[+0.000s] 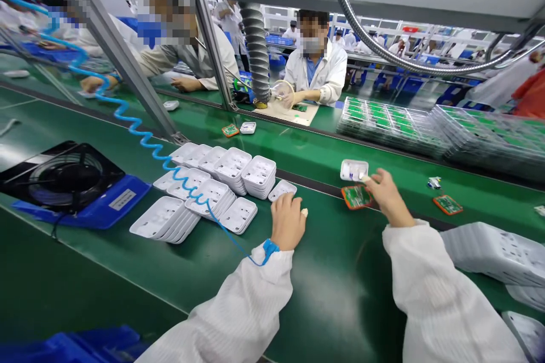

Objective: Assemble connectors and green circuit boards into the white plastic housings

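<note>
My left hand [288, 220], in a white sleeve with a blue wrist strap, is at the near edge of a single white plastic cover [283, 188]. Its fingers bend loosely over that edge, with the thumb apart. To the right, my right hand [388, 197] reaches over the belt, fingers apart and a pale finger cot on one tip. That tip is beside a white plastic case [353, 169] with small parts inside. Just below the case, a green circuit board with an orange frame [356, 197] lies close to the same hand; whether they touch is unclear.
Stacked white covers [164, 218] stand left of my hands, near a black fan [70, 176]. More white cases [498, 252] are stacked at right. Clear trays of green boards [392, 119] line the far side. A coiled blue cord [123, 116] hangs across. Co-workers sit opposite.
</note>
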### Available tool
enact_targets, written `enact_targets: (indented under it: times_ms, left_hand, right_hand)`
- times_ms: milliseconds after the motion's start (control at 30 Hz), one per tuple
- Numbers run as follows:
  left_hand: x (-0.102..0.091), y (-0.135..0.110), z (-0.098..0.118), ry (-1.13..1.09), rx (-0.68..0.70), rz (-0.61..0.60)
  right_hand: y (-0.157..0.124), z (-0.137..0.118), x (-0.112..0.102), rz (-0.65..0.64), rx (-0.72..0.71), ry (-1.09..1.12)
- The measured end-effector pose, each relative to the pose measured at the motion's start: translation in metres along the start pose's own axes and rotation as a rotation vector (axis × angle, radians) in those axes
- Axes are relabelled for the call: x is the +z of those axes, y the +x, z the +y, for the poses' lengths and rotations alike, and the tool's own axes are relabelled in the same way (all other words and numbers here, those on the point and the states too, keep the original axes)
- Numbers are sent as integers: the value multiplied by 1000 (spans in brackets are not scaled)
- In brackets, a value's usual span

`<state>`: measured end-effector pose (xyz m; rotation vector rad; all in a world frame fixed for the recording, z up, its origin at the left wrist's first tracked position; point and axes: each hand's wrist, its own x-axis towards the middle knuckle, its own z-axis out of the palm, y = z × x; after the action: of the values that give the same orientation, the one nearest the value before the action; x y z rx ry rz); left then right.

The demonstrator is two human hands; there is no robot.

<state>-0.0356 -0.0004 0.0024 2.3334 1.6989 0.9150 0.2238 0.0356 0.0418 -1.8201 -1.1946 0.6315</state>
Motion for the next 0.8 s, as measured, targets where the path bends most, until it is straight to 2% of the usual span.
enact_targets:
  times_ms: [33,67,133,233,300,367,433,500,600,700,800]
  left_hand:
    - [0,1,-3,40,-7,-4]
    - [0,2,-5,71,-13,-13]
    - [2,3,-6,113,-23,-42]
    - [4,2,-5,137,-35,-84]
    - [5,1,-4,135,-36,-101]
    - [5,0,-1,130,-36,-104]
    - [5,-2,3,123,-32,-84]
    - [4,-5,8,104,-11,-55]
    - [4,-12,18,34,68,-53]
    - [7,-20,28,-57,163,-110]
    - [12,-26,37,-123,230,-203]
  right_hand:
    - [5,-4,-2,60,-13,8]
    - [5,-5,-2,67,-36,2]
    - [-11,2,7,-43,-125,-36]
    - [-54,29,31,-204,-290,-184]
    - [-75,47,43,-194,-407,-289]
    - [-79,61,44,-150,-475,-352]
    - [-63,68,32,-97,-469,-402]
    - [-33,73,9,-31,-391,-506]
    - [18,79,-32,65,-129,-770]
    - [57,86,-64,143,9,-853]
    - [83,94,-81,236,111,-906]
